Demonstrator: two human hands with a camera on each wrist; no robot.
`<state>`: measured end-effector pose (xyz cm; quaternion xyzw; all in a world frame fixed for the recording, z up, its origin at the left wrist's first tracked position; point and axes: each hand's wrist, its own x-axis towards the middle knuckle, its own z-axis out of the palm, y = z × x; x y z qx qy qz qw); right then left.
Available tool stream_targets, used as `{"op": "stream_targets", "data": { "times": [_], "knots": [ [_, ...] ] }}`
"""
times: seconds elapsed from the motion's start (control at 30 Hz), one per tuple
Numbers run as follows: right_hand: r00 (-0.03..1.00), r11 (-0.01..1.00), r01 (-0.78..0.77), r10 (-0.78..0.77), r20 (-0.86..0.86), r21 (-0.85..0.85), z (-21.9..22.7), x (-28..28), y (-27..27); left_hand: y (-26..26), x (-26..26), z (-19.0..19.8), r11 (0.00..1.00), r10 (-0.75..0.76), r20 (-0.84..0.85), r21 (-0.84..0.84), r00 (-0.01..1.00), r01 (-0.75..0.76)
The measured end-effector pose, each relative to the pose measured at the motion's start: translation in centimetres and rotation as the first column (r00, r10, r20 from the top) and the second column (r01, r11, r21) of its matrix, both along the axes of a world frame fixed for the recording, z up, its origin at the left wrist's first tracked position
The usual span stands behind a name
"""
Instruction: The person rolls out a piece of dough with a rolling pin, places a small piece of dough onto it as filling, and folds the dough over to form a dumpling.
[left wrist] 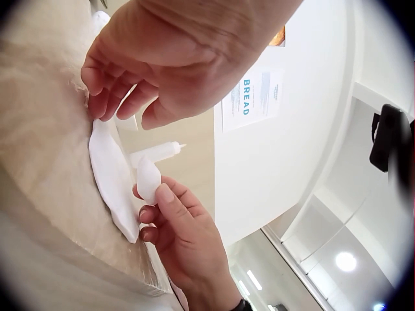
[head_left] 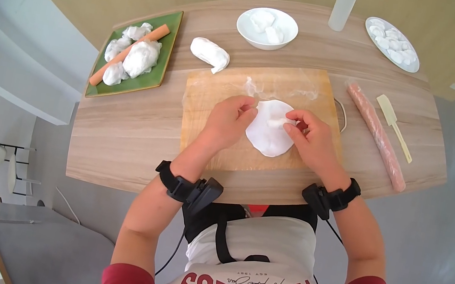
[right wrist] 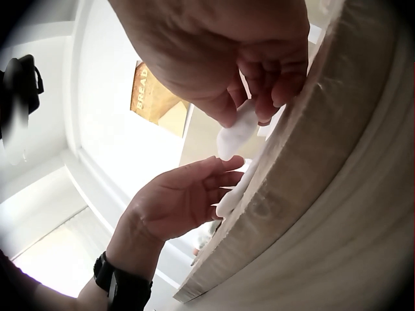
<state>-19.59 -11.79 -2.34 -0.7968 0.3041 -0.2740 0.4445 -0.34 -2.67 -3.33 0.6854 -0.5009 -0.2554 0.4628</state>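
Observation:
A flat white round sheet (head_left: 269,140), like rolled dough, lies on the film-covered wooden board (head_left: 207,120). My right hand (head_left: 314,142) pinches a small white lump (left wrist: 148,179) between thumb and fingers, just above the right half of the sheet. In the right wrist view the lump (right wrist: 237,131) has a rounded, tapering end. My left hand (head_left: 228,119) is at the sheet's left edge, fingertips right at the rim. Its thumb stands apart from the fingers in the left wrist view, and nothing shows between them.
Behind the board are a white wrapped bundle (head_left: 209,54), a bowl (head_left: 264,45) of white lumps and a squeeze bottle (head_left: 342,7). A green tray (head_left: 162,63) lies left. On the right are a film-wrapped pink roll (head_left: 376,135), a spatula (head_left: 394,127) and a plate (head_left: 413,66) of white pieces.

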Motion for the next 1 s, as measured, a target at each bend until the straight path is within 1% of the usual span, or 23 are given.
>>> {"op": "stream_targets", "data": {
  "times": [0.07, 0.1, 0.17, 0.2, 0.27, 0.3, 0.37, 0.4, 0.47, 0.5, 0.53, 0.57, 0.6, 0.67, 0.7, 0.77, 0.8, 0.87, 0.9, 0.97, 1.0],
  "knots": [
    [0.999, 1.0, 0.009, -0.009, 0.048, 0.012, -0.4, 0.1, -0.1, -0.4, 0.0, 0.5, 0.996, 0.001, 0.047, 0.094, 0.999, -0.006],
    [0.999, 1.0, 0.009, -0.01, 0.046, 0.014, -0.6, 0.2, -0.2, -0.7, 0.1, 0.5, 0.995, 0.0, 0.045, 0.096, 0.999, -0.005],
    [0.996, 0.999, 0.004, -0.009, 0.085, 0.055, -1.0, 0.1, -0.5, -1.3, 0.4, 0.6, 0.984, -0.009, 0.054, 0.18, 0.999, -0.001],
    [0.996, 0.998, 0.004, -0.009, 0.084, 0.056, -1.2, 0.1, -0.6, -1.5, 0.3, 0.8, 0.983, -0.009, 0.053, 0.181, 0.999, 0.0],
    [0.989, 0.986, -0.016, -0.008, 0.147, 0.163, -1.5, 0.0, -0.9, -1.8, 0.1, 1.2, 0.98, -0.018, 0.026, 0.201, 1.0, 0.012],
    [0.989, 0.986, -0.015, -0.009, 0.145, 0.165, -1.6, 0.0, -1.0, -1.9, 0.1, 0.7, 0.979, -0.019, 0.024, 0.203, 1.0, 0.013],
    [0.989, 0.984, -0.032, 0.005, 0.149, 0.176, -1.8, -0.2, -1.2, -2.0, -0.1, 0.0, 0.999, 0.014, 0.107, 0.036, 0.994, -0.017],
    [0.989, 0.984, -0.03, 0.003, 0.148, 0.178, -2.0, -0.3, -1.3, -2.0, -0.2, -0.2, 0.999, 0.012, 0.106, 0.037, 0.994, -0.016],
    [0.977, 0.977, -0.056, 0.012, 0.211, 0.206, -2.3, -0.3, -1.3, -1.5, -0.8, 0.7, 0.998, 0.03, -0.063, 0.055, 0.998, -0.026],
    [0.977, 0.977, -0.058, 0.013, 0.211, 0.208, -2.2, -0.3, -1.3, -1.3, -0.9, 0.7, 0.998, 0.032, -0.063, 0.057, 0.998, -0.028],
    [0.976, 0.976, -0.066, 0.019, 0.218, 0.209, -2.1, -0.3, -1.3, -1.2, -1.1, 0.6, 1.0, -0.008, -0.206, 0.018, 0.979, 0.012],
    [0.974, 0.975, -0.073, 0.025, 0.224, 0.211, -2.0, -0.4, -1.2, -1.0, -1.3, 0.6, 0.999, -0.052, -0.343, -0.027, 0.938, 0.046],
    [0.974, 0.975, -0.074, 0.026, 0.224, 0.211, -1.9, -0.4, -1.2, -1.0, -1.4, 0.6, 0.999, -0.051, -0.343, -0.027, 0.938, 0.045],
    [0.973, 0.969, -0.07, 0.014, 0.231, 0.238, -1.7, -0.4, -1.1, -0.8, -1.5, 0.8, 0.998, -0.053, -0.424, -0.006, 0.904, 0.056],
    [0.973, 0.969, -0.07, 0.013, 0.231, 0.239, -1.5, -0.5, -1.1, -0.6, -1.7, 1.0, 0.998, -0.053, -0.425, -0.005, 0.904, 0.057],
    [0.982, 0.977, -0.075, 0.038, 0.183, 0.199, -0.9, -0.8, -0.9, -0.1, -2.1, 2.4, 0.997, 0.064, -0.617, 0.079, 0.784, -0.019],
    [0.982, 0.977, -0.074, 0.037, 0.183, 0.2, -0.6, -0.9, -0.7, -0.1, -2.0, 2.3, 0.997, 0.064, -0.618, 0.08, 0.784, -0.019],
    [0.985, 0.984, -0.088, 0.063, 0.161, 0.155, 0.1, -0.9, -0.2, 0.2, -1.7, 1.9, 0.999, -0.008, -0.774, 0.028, 0.633, 0.046],
    [0.985, 0.984, -0.09, 0.064, 0.161, 0.157, 0.2, -0.7, -0.1, 0.3, -1.7, 2.0, 0.999, -0.005, -0.774, 0.03, 0.633, 0.045],
    [0.968, 0.994, -0.106, 0.1, 0.228, 0.013, 0.5, -0.4, 0.3, 0.8, -1.8, 2.3, 0.995, -0.014, -0.877, 0.033, 0.481, 0.09],
    [0.969, 0.994, -0.106, 0.1, 0.227, 0.017, 0.6, -0.3, 0.4, 1.0, -1.8, 2.2, 0.995, -0.011, -0.877, 0.036, 0.48, 0.09]
  ]
}}
